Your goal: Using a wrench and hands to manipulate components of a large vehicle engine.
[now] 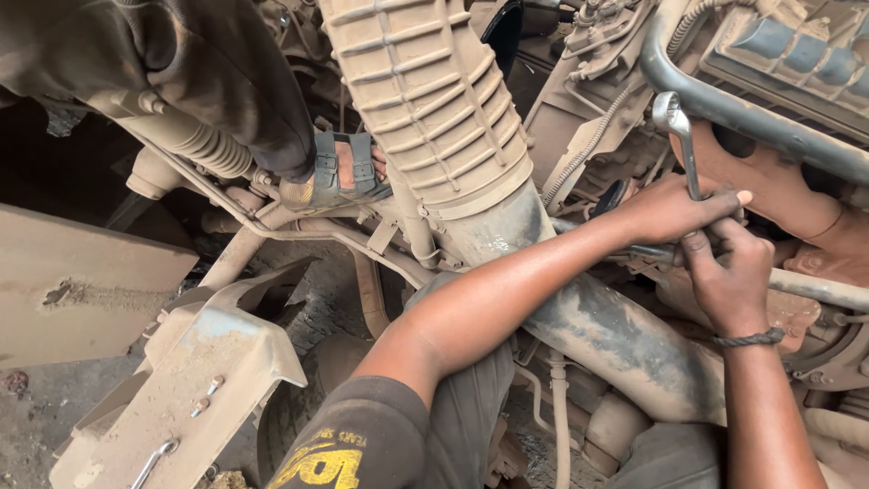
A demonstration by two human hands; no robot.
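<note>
Two bare hands work at three o'clock: the left hand (665, 213) and the right hand (729, 276). One ring spanner (681, 136) rises between them. One ribbed duct (425, 91) sits at twelve o'clock, one sandalled foot (339, 172) (another person's) at eleven, one second spanner (152, 460) at seven.

A single head-worn camera looks steeply down into a dusty engine bay from close above. Both forearms enter from 6 o'clock and reach toward 2 o'clock, where the left hand (670, 210) and right hand (729, 276) meet. A ribbed duct (425, 91) runs from 12 o'clock toward centre. No second view overlaps.
</note>
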